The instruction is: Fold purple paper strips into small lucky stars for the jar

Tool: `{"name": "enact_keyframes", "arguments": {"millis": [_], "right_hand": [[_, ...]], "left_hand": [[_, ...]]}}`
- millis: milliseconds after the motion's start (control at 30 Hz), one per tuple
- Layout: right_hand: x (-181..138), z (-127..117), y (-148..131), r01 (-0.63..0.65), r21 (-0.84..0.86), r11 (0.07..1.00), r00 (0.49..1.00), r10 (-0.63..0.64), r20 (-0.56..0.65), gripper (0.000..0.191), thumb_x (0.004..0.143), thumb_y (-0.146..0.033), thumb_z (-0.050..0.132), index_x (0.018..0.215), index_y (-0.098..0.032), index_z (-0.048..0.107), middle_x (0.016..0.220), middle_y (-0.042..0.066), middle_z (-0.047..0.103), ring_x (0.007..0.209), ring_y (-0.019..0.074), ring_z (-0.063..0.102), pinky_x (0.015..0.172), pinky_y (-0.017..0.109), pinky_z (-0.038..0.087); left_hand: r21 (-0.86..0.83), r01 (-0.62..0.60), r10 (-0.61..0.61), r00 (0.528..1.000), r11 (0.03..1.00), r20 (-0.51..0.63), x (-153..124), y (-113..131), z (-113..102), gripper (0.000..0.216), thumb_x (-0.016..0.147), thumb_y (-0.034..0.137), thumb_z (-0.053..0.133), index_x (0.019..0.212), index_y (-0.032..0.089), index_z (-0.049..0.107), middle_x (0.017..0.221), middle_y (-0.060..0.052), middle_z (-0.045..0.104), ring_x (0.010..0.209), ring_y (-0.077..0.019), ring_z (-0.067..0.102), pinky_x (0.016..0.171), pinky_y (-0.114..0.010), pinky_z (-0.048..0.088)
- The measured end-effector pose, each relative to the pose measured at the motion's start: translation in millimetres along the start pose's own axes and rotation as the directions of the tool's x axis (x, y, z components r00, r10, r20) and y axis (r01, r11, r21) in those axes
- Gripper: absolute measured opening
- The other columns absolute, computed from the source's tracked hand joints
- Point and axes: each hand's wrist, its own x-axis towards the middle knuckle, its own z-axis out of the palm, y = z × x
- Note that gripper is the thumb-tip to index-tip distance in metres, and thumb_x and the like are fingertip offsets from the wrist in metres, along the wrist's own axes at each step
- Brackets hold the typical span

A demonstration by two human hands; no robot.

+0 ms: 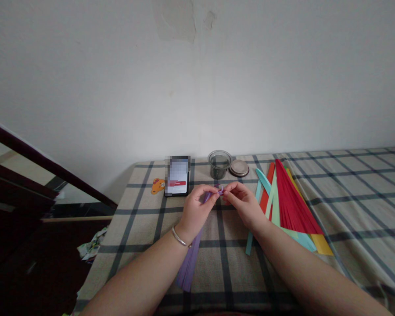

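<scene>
— Purple paper strip point(220, 191): where is it?
— Just above the checked tablecloth point(141, 219), between your hands. Your left hand point(197, 206) and right hand point(243, 202) both pinch its folded end.

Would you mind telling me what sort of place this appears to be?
Likely a room at home: a checked cloth beside a bare, patched wall, coloured paper strips and a phone.
</scene>
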Motion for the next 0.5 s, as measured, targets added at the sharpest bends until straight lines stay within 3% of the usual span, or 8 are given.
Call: {"name": "enact_keyframes", "arguments": {"millis": [167, 367, 500], "right_hand": [[0.4, -0.9, -3.0, -0.109, 0.093, 0.99, 0.994, 0.106, 0.033, 0.03, 0.069, -0.049, 0.068, 0.071, -0.02, 0.06, 0.065, -0.001, 0.055, 0.059, 0.0113, 0.049, 0.056, 0.024, 0.041], [0.0, -3.0, 0.2, -0.165, 0.215, 0.963, 0.982, 0.14, 0.127, 0.027, 0.069, -0.041, 0.072, 0.088, -0.024, 0.065, 0.075, -0.001, 0.058, 0.061, 0.0103, 0.049, 0.054, 0.022, 0.04], [0.5, -2.2, -0.4, -0.16, 0.294, 0.942, 0.982, 0.123, 0.141, 0.021, 0.066, -0.035, 0.076, 0.075, -0.022, 0.063, 0.072, -0.003, 0.056, 0.058, 0.0084, 0.046, 0.054, 0.021, 0.038]], "left_hand": [[-0.04, -0.006, 0.006, 1.0, 0.999, -0.009, -1.4, -2.0, 1.8, 0.012, 0.082, 0.024, 0.059, 0.092, 0.017, 0.06, 0.092, -0.006, 0.064, 0.09, -0.0178, 0.06, 0.087, -0.033, 0.047], [0.004, -0.052, 0.051, 0.998, 0.999, 0.033, 0.2, 1.9, 0.3, 0.006, 0.081, 0.021, 0.059, 0.085, 0.017, 0.061, 0.09, -0.006, 0.064, 0.09, -0.0185, 0.059, 0.086, -0.034, 0.046], [0.015, -0.092, 0.092, 0.995, 0.996, 0.047, 0.5, 4.6, -0.7, 0.004, 0.08, 0.019, 0.06, 0.083, 0.017, 0.061, 0.089, -0.006, 0.063, 0.089, -0.0182, 0.059, 0.084, -0.033, 0.046]]}}
